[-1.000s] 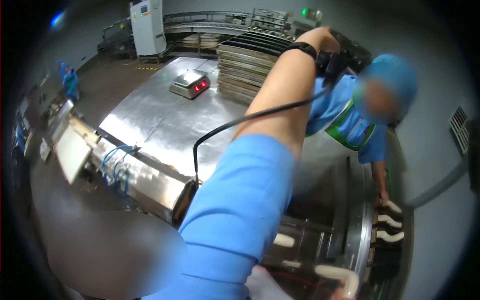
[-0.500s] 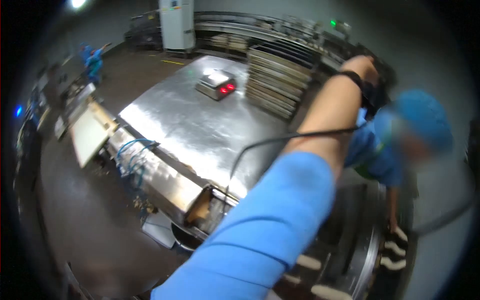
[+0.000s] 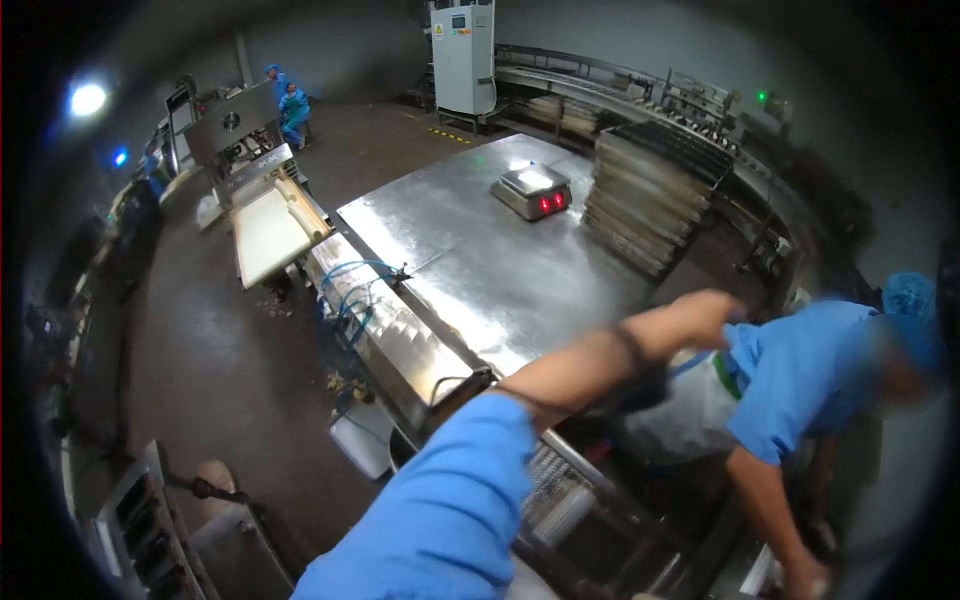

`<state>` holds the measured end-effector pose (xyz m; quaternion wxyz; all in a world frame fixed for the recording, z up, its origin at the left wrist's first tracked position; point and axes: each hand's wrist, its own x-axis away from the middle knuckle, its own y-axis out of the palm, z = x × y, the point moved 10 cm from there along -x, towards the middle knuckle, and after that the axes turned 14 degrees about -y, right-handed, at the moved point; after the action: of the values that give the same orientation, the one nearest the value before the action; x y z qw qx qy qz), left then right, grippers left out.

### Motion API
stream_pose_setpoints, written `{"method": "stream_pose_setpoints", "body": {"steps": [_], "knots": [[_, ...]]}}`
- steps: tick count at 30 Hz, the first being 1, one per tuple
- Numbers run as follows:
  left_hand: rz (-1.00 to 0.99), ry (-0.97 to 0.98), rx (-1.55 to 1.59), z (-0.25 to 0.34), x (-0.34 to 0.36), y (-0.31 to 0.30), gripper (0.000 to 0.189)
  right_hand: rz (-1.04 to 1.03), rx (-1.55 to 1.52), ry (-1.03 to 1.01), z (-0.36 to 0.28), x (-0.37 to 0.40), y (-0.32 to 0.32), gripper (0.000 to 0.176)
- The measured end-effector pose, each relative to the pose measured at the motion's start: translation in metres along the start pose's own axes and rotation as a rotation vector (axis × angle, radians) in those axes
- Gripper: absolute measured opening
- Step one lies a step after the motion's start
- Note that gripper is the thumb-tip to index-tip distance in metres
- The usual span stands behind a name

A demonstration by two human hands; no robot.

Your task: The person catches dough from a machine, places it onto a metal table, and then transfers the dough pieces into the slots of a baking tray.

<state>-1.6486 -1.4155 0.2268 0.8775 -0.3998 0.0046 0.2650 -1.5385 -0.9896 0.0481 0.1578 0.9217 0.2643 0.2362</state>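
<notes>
My left arm, in a blue sleeve with a dark band at the wrist, reaches from the bottom centre toward the right. At its end my left hand (image 3: 708, 312) is blurred, in front of a co-worker's blue top (image 3: 800, 350); I cannot make out its fingers or whether it touches the person. Behind the forearm lies the steel table (image 3: 450, 235), with a scale (image 3: 532, 190) showing red digits. Below the forearm is a metal machine frame (image 3: 600, 500). My right hand is out of view.
Stacked trays (image 3: 655, 190) stand beside the table's right end. A long steel housing (image 3: 385, 310) with blue hoses runs along its near-left side, ending at a machine with a pale belt (image 3: 270, 235). A white cabinet (image 3: 463, 60) and two people are farther back.
The view has swung left, so the table and scale sit farther right. My left hand has come lower in the view. The co-worker appears lower, leaning over, with an arm reaching down.
</notes>
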Motion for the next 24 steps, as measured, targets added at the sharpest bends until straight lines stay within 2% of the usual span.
{"method": "stream_pose_setpoints", "body": {"steps": [2,3,4,5,6,7,9,13,15,17,21,24], "knots": [[-0.023,0.083,0.049,-0.040,0.065,0.038,0.051,-0.027,-0.005,-0.002,0.001,-0.001,-0.008,0.047],[-0.079,-0.055,0.034,-0.074,0.098,0.066,0.049,-0.027,-0.021,-0.010,0.002,0.003,-0.013,0.048],[-0.042,0.034,-0.080,-0.107,0.135,0.096,0.051,-0.031,-0.033,-0.015,0.002,0.006,-0.018,0.048],[-0.250,-0.210,-0.151,-0.163,0.171,0.144,0.059,-0.008,-0.066,-0.032,0.005,0.015,-0.025,0.048],[-0.294,-0.182,-0.217,-0.173,0.217,0.151,0.065,0.003,-0.091,-0.045,0.006,0.020,-0.028,0.048],[-0.461,-0.304,-0.482,-0.184,0.254,0.164,0.070,0.015,-0.120,-0.053,0.008,0.024,-0.030,0.049],[-0.296,-0.254,-0.610,-0.204,0.313,0.174,0.069,0.019,-0.158,-0.078,0.004,0.029,-0.041,0.049],[-0.159,-0.184,-0.572,-0.199,0.344,0.166,0.061,0.057,-0.178,-0.248,-0.026,0.054,-0.083,0.050],[-0.209,-0.121,-0.539,-0.197,0.349,0.170,0.061,0.097,-0.152,-0.350,-0.049,0.061,-0.113,0.051],[-0.207,-0.099,-0.516,-0.205,0.349,0.162,0.060,0.111,-0.150,-0.435,-0.082,0.063,-0.137,0.049],[-0.192,-0.219,-0.606,-0.232,0.351,0.143,0.050,0.195,0.044,-0.685,-0.175,0.073,-0.191,0.058],[-0.167,-0.201,-0.661,-0.233,0.352,0.148,0.051,0.256,0.028,-0.860,-0.239,0.074,-0.198,0.065]]}}
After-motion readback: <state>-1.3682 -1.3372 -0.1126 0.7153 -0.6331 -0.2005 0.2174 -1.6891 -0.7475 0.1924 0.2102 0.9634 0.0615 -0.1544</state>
